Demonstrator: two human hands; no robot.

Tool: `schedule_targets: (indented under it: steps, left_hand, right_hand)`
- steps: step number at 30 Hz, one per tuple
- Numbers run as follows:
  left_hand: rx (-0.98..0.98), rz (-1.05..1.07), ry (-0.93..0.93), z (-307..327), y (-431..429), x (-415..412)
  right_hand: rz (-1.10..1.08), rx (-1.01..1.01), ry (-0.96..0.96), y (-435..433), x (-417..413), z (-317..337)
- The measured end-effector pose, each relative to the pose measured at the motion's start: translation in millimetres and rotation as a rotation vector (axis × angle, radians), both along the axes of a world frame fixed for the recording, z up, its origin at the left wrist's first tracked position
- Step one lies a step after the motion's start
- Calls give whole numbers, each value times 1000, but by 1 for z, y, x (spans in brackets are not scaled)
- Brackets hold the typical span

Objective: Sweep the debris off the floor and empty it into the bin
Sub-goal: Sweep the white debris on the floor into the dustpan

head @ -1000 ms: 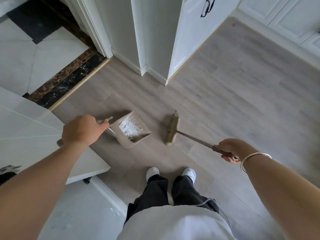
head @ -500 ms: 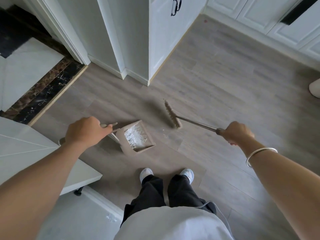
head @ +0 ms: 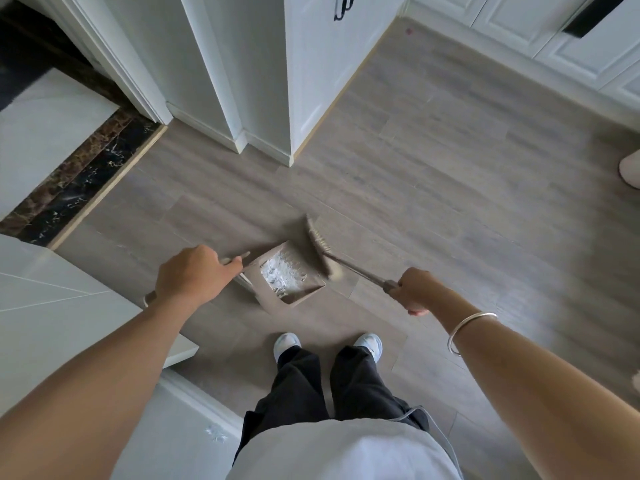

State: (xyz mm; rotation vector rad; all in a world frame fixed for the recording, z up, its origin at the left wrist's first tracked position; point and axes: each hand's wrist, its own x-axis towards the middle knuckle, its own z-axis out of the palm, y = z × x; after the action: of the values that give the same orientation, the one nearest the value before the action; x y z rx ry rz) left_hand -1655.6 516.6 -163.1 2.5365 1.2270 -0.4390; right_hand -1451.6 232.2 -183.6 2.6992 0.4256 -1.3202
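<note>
Now, with the left hand [head: 194, 277] wrapped tight around the slim pale handle of the beige plastic dustpan [head: 287, 284], keep the open lip pressed flat to the grey wood-plank floor [head: 433, 161] so nothing slides beneath. Right hand [head: 414, 289] fisted round the thin metal shaft of the tan soft-bristled broom [head: 320, 249], head laid right at the pan's mouth on its far right edge, bristles blurred. White crumbly debris [head: 278, 275] heaped already in the middle of the pan; no loose scraps to be made out on the boards nearby, though fine dust would be too small to tell. Best done with short, low strokes drawn toward the pan's back wall, bristles kept touching the floor, never flicked upward, lest the light flakes scatter over the rim. Hold the pan tilted slightly back once the last stroke lands, then lift level. No bin in view, so expect a carry; walk steady, broom clear of the white shoes [head: 287, 342] just below the pan.
</note>
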Motion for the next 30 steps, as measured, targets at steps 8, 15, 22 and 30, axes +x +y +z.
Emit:
schedule_targets:
  steps: [8,15,22,30]
  left_hand:
    - [-12,12,16,2,2,4]
    - [-6,18,-7,9,12,-5]
    - [-29,43,4,-2,6,-17]
    - [-34,67,-13,-2,10,-15]
  right_hand:
    - [-163,206,-24,-5,49,21]
    - [8,107,-268,12,39,16]
    - [19,67,-190,15,-2,-12]
    - [-98,185,10,24,5,-6]
